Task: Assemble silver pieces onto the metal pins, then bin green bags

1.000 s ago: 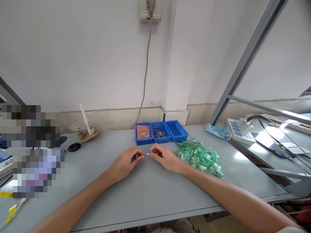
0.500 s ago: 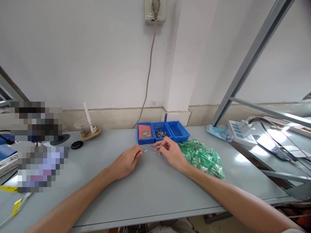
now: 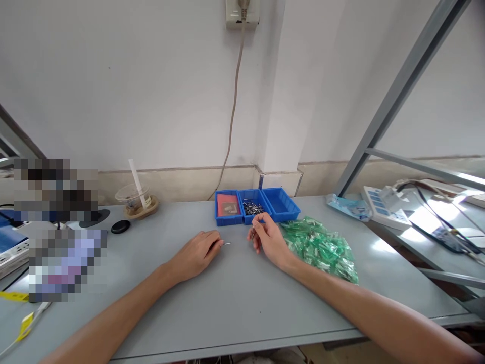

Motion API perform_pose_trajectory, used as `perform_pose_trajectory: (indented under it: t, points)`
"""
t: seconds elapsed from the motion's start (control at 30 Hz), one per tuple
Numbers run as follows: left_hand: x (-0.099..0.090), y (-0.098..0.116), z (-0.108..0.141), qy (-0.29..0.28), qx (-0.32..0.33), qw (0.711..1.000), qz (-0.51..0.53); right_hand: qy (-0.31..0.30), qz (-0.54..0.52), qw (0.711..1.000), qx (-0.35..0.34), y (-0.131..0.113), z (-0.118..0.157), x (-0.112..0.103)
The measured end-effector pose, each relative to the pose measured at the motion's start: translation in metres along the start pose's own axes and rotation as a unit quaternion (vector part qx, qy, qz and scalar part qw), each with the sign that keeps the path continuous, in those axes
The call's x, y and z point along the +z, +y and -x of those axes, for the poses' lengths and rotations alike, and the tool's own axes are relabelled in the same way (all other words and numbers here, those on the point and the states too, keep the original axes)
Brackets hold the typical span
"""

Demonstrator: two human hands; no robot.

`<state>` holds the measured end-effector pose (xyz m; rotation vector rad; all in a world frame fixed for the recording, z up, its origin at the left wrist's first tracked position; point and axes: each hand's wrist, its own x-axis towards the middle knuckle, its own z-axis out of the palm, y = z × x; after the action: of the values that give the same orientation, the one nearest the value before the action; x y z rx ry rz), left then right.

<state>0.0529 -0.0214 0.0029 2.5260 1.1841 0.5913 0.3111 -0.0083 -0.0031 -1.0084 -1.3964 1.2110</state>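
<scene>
My left hand (image 3: 199,254) rests on the grey table, thumb and forefinger pinched on a small, thin metal pin (image 3: 227,243) whose tip points right. Across a short gap, my right hand (image 3: 268,240) is closed in a pinch in front of the blue bins. A sliver of a small metal piece (image 3: 252,233) shows at its fingertips, mostly hidden by the fingers. Many small metal parts (image 3: 252,207) lie in the middle blue bin (image 3: 258,220). The left blue bin (image 3: 229,221) holds a reddish sheet with a small clear bag on it.
Beside my right forearm lies a heap of green plastic bags (image 3: 322,250). The right blue bin (image 3: 280,202) adjoins the middle one. A plastic cup (image 3: 132,197) with a straw, a black round lid (image 3: 120,226) and a power strip (image 3: 15,250) are at left; a blue packet (image 3: 348,207) lies right.
My right hand has drawn back and turned, so its metal piece is now mostly hidden. The pin in my left hand has dropped slightly and lies more level. The view shifted a little.
</scene>
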Motion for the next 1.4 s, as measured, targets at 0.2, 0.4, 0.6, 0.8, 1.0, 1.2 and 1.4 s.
perform_pose_trajectory:
  t: [0.2, 0.4, 0.6, 0.8, 1.0, 1.2, 1.4]
  points:
    - [-0.004, -0.005, 0.002, -0.011, -0.023, 0.999, 0.024, 0.011, 0.051, 0.999, -0.015, 0.001, 0.000, -0.004]
    - [-0.007, -0.007, 0.001, -0.003, -0.028, 0.999, 0.036, -0.001, 0.061, 0.998, -0.033, -0.001, 0.001, -0.007]
    - [-0.009, -0.010, 0.001, 0.003, -0.029, 0.999, 0.032, -0.018, 0.096, 0.994, -0.049, 0.001, 0.001, -0.010]
    - [-0.007, -0.009, 0.002, -0.004, -0.023, 0.999, 0.035, -0.019, 0.106, 0.993, -0.053, -0.001, 0.000, -0.010]
    - [-0.009, -0.007, 0.002, -0.002, -0.020, 1.000, 0.020, -0.010, 0.101, 0.994, -0.044, -0.003, 0.000, -0.013]
    - [-0.008, -0.007, 0.000, -0.022, 0.015, 1.000, -0.012, -0.043, 0.124, 0.990, -0.057, -0.008, 0.005, -0.012]
    - [-0.010, -0.004, 0.000, -0.022, 0.019, 1.000, -0.003, -0.019, 0.111, 0.991, -0.073, -0.013, 0.006, -0.011]
